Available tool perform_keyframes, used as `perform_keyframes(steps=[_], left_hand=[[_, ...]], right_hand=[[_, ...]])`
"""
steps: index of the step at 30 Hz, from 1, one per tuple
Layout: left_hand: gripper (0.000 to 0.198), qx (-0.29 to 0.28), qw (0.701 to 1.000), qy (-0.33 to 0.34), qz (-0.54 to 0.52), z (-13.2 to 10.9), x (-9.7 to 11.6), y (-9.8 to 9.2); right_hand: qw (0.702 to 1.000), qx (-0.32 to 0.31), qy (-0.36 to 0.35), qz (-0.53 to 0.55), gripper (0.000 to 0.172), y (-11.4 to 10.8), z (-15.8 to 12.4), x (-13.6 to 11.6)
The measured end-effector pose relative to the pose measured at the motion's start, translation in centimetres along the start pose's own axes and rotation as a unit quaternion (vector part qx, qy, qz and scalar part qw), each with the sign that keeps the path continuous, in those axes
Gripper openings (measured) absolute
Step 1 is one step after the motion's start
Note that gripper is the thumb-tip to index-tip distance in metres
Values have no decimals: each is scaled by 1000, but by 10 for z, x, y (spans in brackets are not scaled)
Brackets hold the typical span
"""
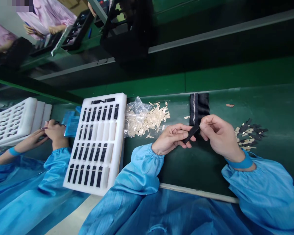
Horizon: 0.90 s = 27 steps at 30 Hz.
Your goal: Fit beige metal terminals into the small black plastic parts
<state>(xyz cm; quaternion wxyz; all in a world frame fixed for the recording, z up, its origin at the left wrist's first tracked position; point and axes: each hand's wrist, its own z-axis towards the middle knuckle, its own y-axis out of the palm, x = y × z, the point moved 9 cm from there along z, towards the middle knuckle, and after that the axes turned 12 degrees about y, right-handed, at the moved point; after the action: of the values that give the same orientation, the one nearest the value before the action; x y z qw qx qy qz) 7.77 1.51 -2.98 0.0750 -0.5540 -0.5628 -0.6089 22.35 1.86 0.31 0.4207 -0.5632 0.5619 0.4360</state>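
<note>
My left hand (173, 138) pinches a small flat black strip (192, 133) between thumb and fingers, tilted up to the right. At its upper end is my right hand (217, 135), thumb and forefinger pressed together; whether they grip the strip or a tiny piece I cannot make out. Just beyond the hands lies a row of narrow black strips (199, 106) packed side by side, with a pale line across them. Small cream tabs (154, 119) are heaped to the left, partly in a clear plastic bag (137, 109). A pile of black and cream pieces (251, 132) lies right of my right hand.
A white foam tray (121, 130) with slots, many holding black strips, stands at my left. Beyond it are a co-worker's hands (52, 132), a blue packet (72, 124) and stacked white trays (17, 120). Other people (47, 16) work across a dark raised rail (210, 36).
</note>
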Motion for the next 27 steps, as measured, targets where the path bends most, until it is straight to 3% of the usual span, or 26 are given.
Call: perform_keyframes(steps=[10,15,18,20,27], left_hand=[[43,5,1000,4,18,0,0,-4],[37,9,999,28,14,1,5,-4],[39,6,999,27,18,0,5,-4],[42,6,1000,19,21,-1,3,-4],[48,-36,999,-8,1,-5,-3,3]], right_hand=[[999,-27,27,27,28,3,3,4],[998,11,21,55,25,-5,3,3],[999,-35,0,32,31,8,-1,-3],[998,-58,-9,33,25,16,-4,-3],[968,-121,37,215,20,34,-12,7]])
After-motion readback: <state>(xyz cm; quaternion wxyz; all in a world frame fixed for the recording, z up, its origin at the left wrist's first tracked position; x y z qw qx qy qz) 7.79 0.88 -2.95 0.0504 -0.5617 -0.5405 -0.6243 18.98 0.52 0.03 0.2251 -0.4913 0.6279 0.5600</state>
